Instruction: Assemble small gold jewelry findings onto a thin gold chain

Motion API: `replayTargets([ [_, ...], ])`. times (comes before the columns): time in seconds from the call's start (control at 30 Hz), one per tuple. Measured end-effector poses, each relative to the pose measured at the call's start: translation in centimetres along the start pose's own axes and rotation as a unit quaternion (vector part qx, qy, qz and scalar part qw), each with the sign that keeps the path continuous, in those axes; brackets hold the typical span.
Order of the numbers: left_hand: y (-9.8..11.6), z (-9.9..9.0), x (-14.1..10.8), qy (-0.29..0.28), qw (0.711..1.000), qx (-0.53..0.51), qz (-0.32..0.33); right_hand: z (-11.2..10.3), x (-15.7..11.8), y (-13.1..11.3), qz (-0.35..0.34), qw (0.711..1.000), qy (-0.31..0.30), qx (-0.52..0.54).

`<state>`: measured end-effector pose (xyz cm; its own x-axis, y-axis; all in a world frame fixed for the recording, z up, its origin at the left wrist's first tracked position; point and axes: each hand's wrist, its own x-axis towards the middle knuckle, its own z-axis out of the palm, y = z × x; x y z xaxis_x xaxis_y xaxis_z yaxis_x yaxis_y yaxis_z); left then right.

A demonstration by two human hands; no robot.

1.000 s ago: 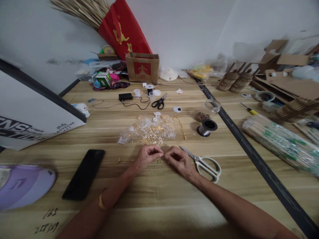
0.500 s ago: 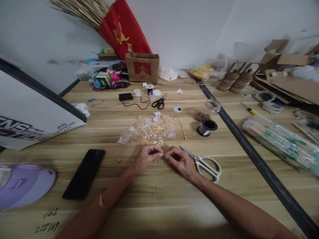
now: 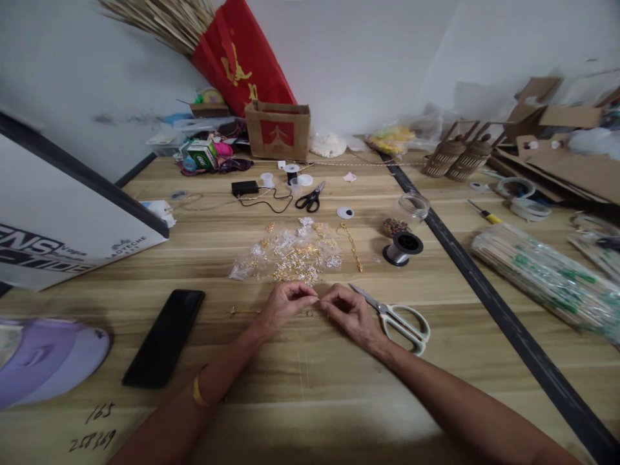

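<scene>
My left hand [image 3: 289,305] and my right hand [image 3: 347,310] meet fingertip to fingertip above the wooden table [image 3: 271,400]. Each is closed in a pinch; what they hold is too small to make out. A thin gold chain [image 3: 239,312] lies by my left wrist, and a small ring shows below the fingertips. Just beyond the hands is a pile of small bags with gold and silver findings [image 3: 295,255]. Another gold chain [image 3: 352,247] lies right of the pile. White-handled scissors [image 3: 402,323] rest beside my right hand.
A black phone [image 3: 163,339] and a purple cap [image 3: 53,358] lie at left. Right of the pile stand a wire spool [image 3: 403,248] and a jar of beads [image 3: 407,213]. Black scissors [image 3: 309,199] lie farther back. Wrapped sticks [image 3: 542,274] are at right; a paper bag [image 3: 278,132] stands behind.
</scene>
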<state>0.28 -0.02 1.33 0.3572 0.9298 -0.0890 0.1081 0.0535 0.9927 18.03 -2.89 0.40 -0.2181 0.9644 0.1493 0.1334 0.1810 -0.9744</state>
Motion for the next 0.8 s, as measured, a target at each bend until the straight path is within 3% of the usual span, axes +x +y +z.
replayTargets([
  [0.8, -0.13, 0.05, 0.02, -0.004, 1.000, -0.008, 0.002, -0.05, 0.04, -0.16, -0.006, 1.000, 0.004, -0.002],
])
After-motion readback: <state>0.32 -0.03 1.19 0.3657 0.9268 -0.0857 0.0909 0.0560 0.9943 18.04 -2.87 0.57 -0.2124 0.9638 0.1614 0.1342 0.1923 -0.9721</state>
